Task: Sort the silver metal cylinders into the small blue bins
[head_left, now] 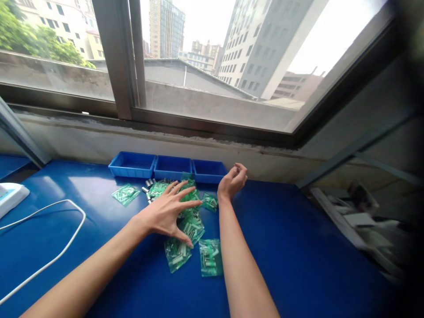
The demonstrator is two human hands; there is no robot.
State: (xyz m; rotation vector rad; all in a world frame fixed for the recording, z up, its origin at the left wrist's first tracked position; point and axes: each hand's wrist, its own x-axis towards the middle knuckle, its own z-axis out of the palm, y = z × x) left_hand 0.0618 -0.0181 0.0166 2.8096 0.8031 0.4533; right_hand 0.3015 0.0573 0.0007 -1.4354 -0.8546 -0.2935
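Note:
Several green see-through plastic bags [188, 221] with small silvery cylindrical parts inside lie heaped on the blue table. My left hand [165, 212] is spread wide over this heap, fingers apart, holding nothing; whether it touches the bags I cannot tell. Loose metal cylinders [149, 183] lie at the heap's far left edge. My right hand [232, 180] is beside the right blue bin, its fingers curled inward and their contents, if any, hidden. A small green bag [210, 202] lies just left of my right wrist. Another bag [209, 260] lies flat beside my right forearm.
Three blue bins stand in a row along the wall: left [132, 171], middle [172, 175] and right [210, 177]. A single green bag [126, 194] lies apart at left. A white cable [81, 221] loops near a white device [13, 196]. A window rises behind.

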